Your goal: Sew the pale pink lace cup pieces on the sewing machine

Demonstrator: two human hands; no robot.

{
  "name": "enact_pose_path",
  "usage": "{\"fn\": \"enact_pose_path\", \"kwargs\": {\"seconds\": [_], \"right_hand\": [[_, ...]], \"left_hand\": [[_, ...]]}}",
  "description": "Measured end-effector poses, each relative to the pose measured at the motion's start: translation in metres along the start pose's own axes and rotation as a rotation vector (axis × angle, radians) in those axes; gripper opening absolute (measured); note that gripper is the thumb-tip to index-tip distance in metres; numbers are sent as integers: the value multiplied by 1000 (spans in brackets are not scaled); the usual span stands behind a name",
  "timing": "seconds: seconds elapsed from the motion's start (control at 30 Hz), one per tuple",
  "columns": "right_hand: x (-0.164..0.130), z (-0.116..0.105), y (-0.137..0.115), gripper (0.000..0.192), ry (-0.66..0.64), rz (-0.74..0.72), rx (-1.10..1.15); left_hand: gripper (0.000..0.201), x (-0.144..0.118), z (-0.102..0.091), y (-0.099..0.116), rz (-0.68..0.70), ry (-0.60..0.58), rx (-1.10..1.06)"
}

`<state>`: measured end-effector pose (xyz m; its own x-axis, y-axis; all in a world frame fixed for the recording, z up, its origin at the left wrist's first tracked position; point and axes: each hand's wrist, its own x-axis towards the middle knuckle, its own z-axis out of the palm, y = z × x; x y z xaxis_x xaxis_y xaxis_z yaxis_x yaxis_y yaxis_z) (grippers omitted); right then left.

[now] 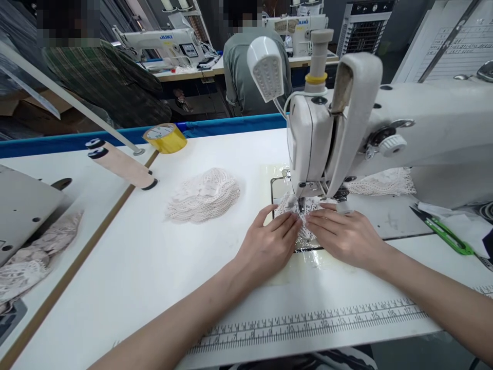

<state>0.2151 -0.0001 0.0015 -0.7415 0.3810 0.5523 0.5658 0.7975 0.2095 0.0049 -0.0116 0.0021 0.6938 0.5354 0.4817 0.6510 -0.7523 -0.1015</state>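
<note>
Your left hand [269,244] and right hand [346,236] lie palm down on the white surface [154,267], fingers extended flat and close together, fingertips of the two hands nearly meeting. Between and under those fingertips sits a small lace piece [298,216], pinned flat, not pinched; it rests on the metal needle plate [279,187], directly beneath the presser foot [301,204] of the sewing machine [385,133]. The machine head stands just beyond your fingertips, so there is hardly any room forward. Just past your right fingers, under the machine arm, more lace [385,181] trails away. Well out beyond your left fingers lies a heap of lace pieces [204,195], apart from the hand, with bare surface between. Farther left of that, a thread cone [123,164] lies on its side near the seam where this surface meets the next. A yellow tape roll [165,137] sits at the far blue edge. To the right of your right wrist, green thread snips [447,234] lie near the machine base, well apart from your fingers. Behind your wrists, a printed ruler strip [308,324] runs along the near edge. Open room is widest left of your left hand. Other people sit at machines beyond the far edge.
</note>
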Motion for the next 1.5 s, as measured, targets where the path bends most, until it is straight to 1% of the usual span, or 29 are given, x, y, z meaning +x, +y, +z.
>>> {"fn": "enact_pose_path", "kwargs": {"seconds": [0.13, 0.3, 0.4, 0.6, 0.77, 1.07, 1.2, 1.5], "right_hand": [[0, 0, 0, 21, -15, 22, -29], [-3, -3, -5, 20, -7, -2, -33], [-3, -4, -6, 20, 4, 19, -26], [1, -1, -4, 17, 2, 61, -44], [3, 0, -4, 18, -3, 81, -75], [6, 1, -3, 17, -34, 126, -63], [7, 2, -3, 18, -41, 138, -102], [3, 1, 2, 24, -55, 171, -98]], "left_hand": [[25, 1, 0, 0, -25, 6, 7], [25, -5, -6, 8, -8, 4, -18], [26, -6, -7, 9, -13, -4, -18], [27, -2, -2, 4, -32, -13, -25], [28, -1, -1, 1, -52, -18, -2], [30, 2, 0, -1, -95, -9, -22], [32, 4, 3, -6, -102, -8, -25], [37, 5, 7, -10, -142, -62, -37]]}}
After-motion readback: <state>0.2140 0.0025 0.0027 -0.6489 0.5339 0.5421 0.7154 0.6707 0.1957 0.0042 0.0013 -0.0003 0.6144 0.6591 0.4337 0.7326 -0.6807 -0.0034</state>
